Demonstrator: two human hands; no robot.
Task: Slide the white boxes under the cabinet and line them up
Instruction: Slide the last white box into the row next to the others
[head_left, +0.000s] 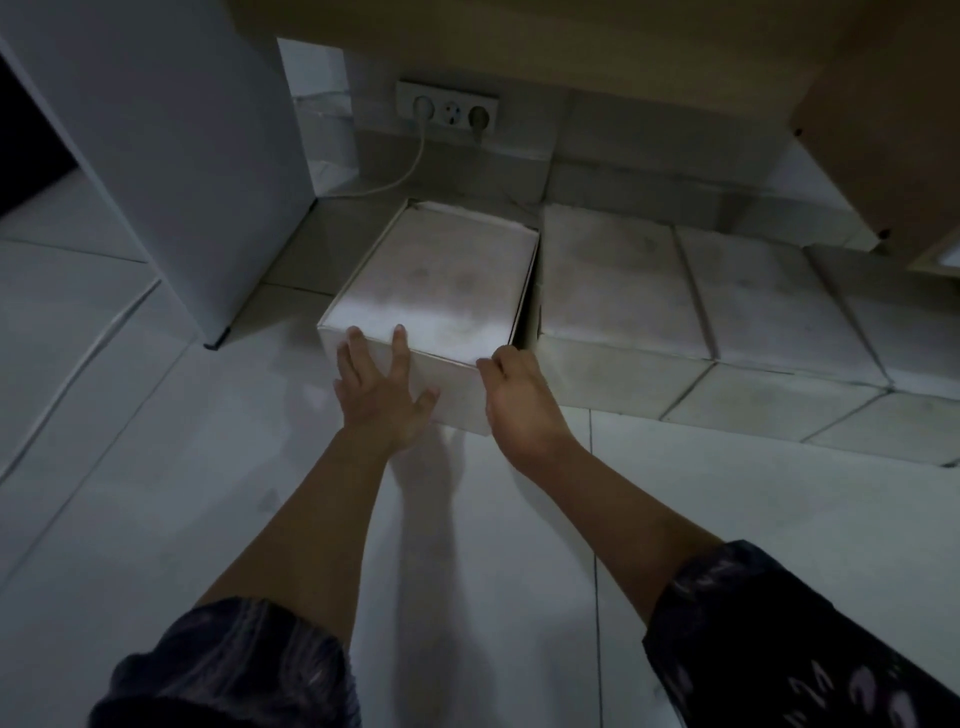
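A white box (436, 291) lies on the tiled floor, angled a little, its far end under the wooden cabinet (519, 47). My left hand (376, 389) presses flat against its near face, fingers spread and tips over the top edge. My right hand (514, 395) cups the box's near right corner, fingers curled over the edge. To the right, a second white box (618, 291) and a third white box (769, 306) sit side by side in a row, with a narrow dark gap between the first and second.
A white appliance or cabinet side (171, 156) stands on the left. A wall socket strip (447, 111) with a white cable (410, 166) is behind the boxes. More white boxes (623, 166) fill the back row. A wooden cabinet panel (893, 130) hangs at the right.
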